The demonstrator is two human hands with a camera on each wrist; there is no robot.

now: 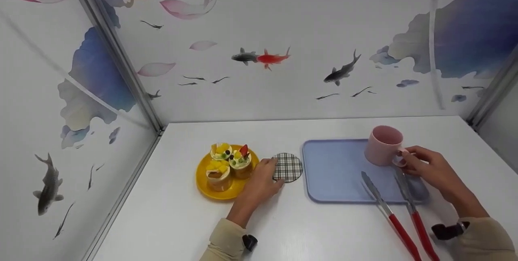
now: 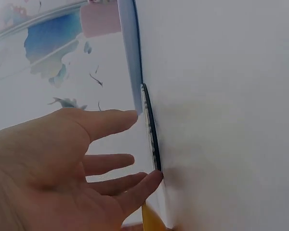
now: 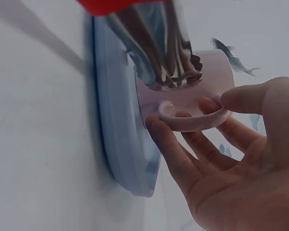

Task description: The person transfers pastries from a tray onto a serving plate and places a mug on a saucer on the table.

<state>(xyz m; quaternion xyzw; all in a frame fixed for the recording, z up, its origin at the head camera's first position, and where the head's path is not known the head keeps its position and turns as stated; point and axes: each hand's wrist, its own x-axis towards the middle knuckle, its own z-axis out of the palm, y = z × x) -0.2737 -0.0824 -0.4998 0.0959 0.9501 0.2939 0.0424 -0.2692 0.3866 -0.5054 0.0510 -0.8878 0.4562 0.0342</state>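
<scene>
A round plaid coaster [image 1: 287,167] lies flat between the yellow plate [image 1: 202,184] and the light blue tray [image 1: 338,172]. My left hand [image 1: 262,182] is at the coaster's left side, its fingers fairly straight and one fingertip at the rim; in the left wrist view the coaster [image 2: 151,127] shows edge-on. On the tray's far right part stands a pink mug [image 1: 382,147], upright. My right hand [image 1: 431,168] holds its handle, with thumb and fingers round the loop of the mug [image 3: 207,72] in the right wrist view.
Red-handled metal tongs [image 1: 398,226] lie spread across the tray's near right edge, close to the right forearm. Several fruit-topped cakes [image 1: 219,174] stand on the yellow plate beside the left hand. A printed wall panel [image 1: 283,99] bounds the white table's back.
</scene>
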